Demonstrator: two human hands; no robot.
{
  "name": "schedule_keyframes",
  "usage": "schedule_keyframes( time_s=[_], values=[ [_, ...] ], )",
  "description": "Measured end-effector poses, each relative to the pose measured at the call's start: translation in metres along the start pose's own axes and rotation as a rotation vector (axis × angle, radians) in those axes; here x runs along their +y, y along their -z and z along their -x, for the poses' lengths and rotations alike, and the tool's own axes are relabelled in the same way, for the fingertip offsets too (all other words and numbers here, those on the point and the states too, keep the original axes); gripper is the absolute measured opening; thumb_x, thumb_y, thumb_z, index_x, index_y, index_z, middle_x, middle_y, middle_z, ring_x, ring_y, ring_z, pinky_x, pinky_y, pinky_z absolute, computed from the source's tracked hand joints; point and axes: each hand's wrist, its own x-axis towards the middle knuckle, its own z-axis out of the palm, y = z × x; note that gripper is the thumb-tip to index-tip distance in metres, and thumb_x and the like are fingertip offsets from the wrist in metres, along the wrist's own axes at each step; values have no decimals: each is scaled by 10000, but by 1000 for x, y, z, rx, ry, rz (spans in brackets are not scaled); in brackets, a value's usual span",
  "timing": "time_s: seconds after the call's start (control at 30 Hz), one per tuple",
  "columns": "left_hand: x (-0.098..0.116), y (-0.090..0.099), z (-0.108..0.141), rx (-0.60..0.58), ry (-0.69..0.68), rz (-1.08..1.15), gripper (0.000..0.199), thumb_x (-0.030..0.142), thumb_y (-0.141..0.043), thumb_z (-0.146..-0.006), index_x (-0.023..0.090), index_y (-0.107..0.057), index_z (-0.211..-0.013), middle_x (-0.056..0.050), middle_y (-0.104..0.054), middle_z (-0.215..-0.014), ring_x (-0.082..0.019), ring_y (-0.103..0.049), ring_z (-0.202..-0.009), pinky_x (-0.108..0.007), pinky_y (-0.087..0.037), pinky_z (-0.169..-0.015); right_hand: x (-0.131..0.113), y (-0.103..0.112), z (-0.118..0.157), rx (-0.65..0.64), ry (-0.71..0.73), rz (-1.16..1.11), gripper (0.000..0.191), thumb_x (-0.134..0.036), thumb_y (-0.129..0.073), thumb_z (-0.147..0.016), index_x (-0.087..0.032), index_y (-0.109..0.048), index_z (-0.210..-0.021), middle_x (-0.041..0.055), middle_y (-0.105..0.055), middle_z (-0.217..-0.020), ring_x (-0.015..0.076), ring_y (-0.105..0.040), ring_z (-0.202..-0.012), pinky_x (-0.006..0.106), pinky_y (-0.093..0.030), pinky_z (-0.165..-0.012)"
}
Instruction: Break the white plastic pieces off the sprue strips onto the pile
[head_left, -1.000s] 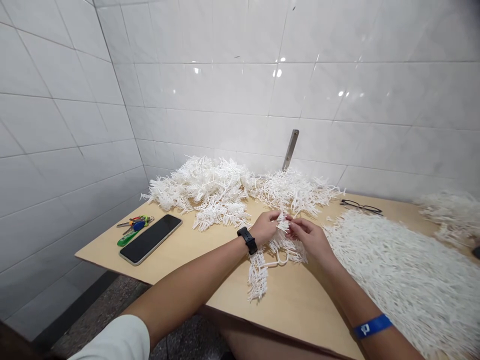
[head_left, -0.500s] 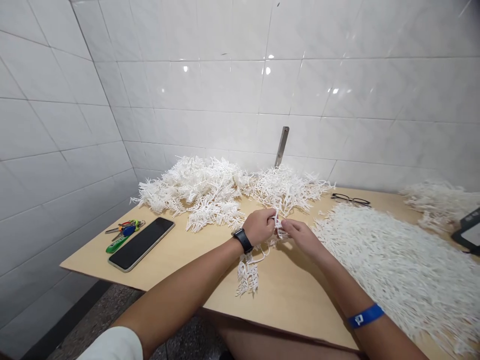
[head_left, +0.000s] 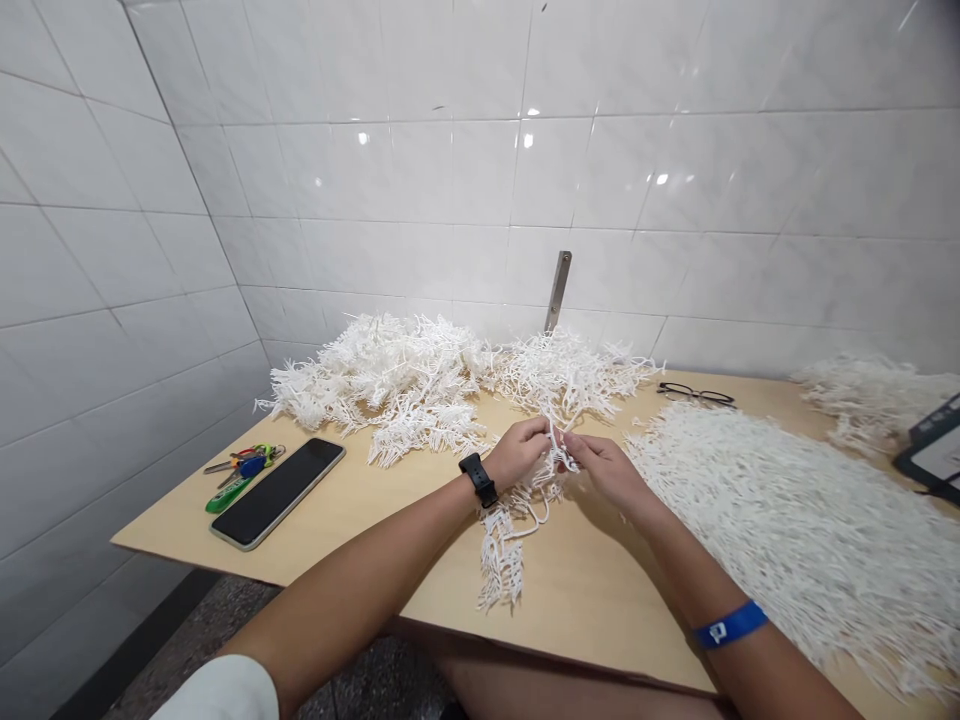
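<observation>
My left hand point(head_left: 520, 452), with a black watch on its wrist, is closed on a white branched plastic strand point(head_left: 559, 455) above the middle of the table. Against the same strand, the thumb and fingers of my right hand point(head_left: 609, 474) are pinched together from the right side. Part of the strand is hidden by the fingers. Below my left wrist, a comb-like white branched piece point(head_left: 501, 570) lies on the table and trails up toward my hands. Behind them, a tangled heap of white branched strands point(head_left: 405, 370) spreads along the wall.
Many small loose white pieces point(head_left: 795, 520) cover the right of the wooden table point(head_left: 585, 600). Black-framed glasses point(head_left: 697, 394) lie behind them, near a dark device point(head_left: 934, 450). At left are a phone point(head_left: 277, 493) and keys point(head_left: 251, 463). A metal bar point(head_left: 558, 290) stands by the tiled wall.
My right hand has turned slightly, and more of the strand shows between my fingers. The trailing comb-like piece has shifted a little toward me. The view has moved slightly.
</observation>
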Motion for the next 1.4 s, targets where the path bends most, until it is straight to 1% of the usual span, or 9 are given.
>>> schedule_keyframes(
  time_s=[0.17,0.33,0.57,0.73,0.83,0.93,1.1,1.23,1.4],
  values=[
    [-1,-2,-1,-16,40,46,396,533,-514,-838,171,-454,-690,43,-393,-631,-102,-364,-610,-248,-310,-603,1,2,0,103,28,65,540,-670,-444,-826,-178,-581,-652,31,-580,-644,183,-518,-644,278,-390,-602],
    [-3,-3,-1,30,4,-65,415,531,-464,-864,187,-357,-659,47,-304,-637,-103,-297,-615,-254,-265,-596,9,9,-1,191,-29,205,535,-664,-440,-819,-197,-434,-557,-17,-402,-524,137,-372,-543,266,-275,-525],
    [-10,-12,-7,20,-26,-139,394,500,-418,-886,200,-302,-659,43,-293,-626,-109,-274,-599,-266,-244,-582,13,10,-6,301,-108,207,545,-681,-460,-788,-215,-395,-513,-19,-427,-487,143,-393,-511,276,-287,-519],
    [-3,-7,-2,18,-53,-118,393,492,-414,-892,198,-301,-657,43,-279,-625,-107,-269,-598,-267,-234,-579,22,35,-7,552,-217,87,511,-625,-459,-797,-198,-541,-529,85,-656,-660,186,-543,-553,303,-387,-556],
    [-3,3,-1,51,-60,-78,415,525,-421,-888,193,-316,-661,43,-280,-633,-103,-268,-601,-260,-243,-582,22,51,-5,702,-294,203,495,-548,-398,-848,-168,-660,-669,121,-692,-709,214,-584,-585,318,-400,-568],
    [-7,10,-3,115,-42,-72,418,533,-449,-873,188,-347,-661,43,-308,-631,-101,-285,-603,-255,-260,-591,21,56,-3,601,-333,527,404,-419,-403,-866,-170,-719,-822,119,-708,-752,248,-621,-700,327,-398,-606],
    [-11,8,-4,85,-28,-98,353,473,-474,-876,176,-430,-691,38,-376,-634,-104,-345,-615,-249,-293,-611,27,61,-1,546,-348,778,402,-181,-452,-796,-190,-670,-1134,118,-656,-1196,305,-604,-1047,415,-420,-856],
    [-11,5,-3,71,-41,-131,326,456,-477,-881,168,-484,-728,35,-404,-663,-105,-362,-634,-243,-294,-614,19,49,-2,581,-79,605,376,-229,-435,-849,-164,-652,-1149,122,-628,-1236,283,-562,-1132,442,-395,-968],
    [-12,1,-3,70,-44,-143,340,465,-477,-884,161,-509,-736,35,-422,-652,-108,-383,-637,-241,-304,-614,1,11,-1,156,90,209,411,-502,-490,-873,-206,-681,-1084,96,-669,-1164,251,-602,-1056,376,-456,-892]
  ],
)
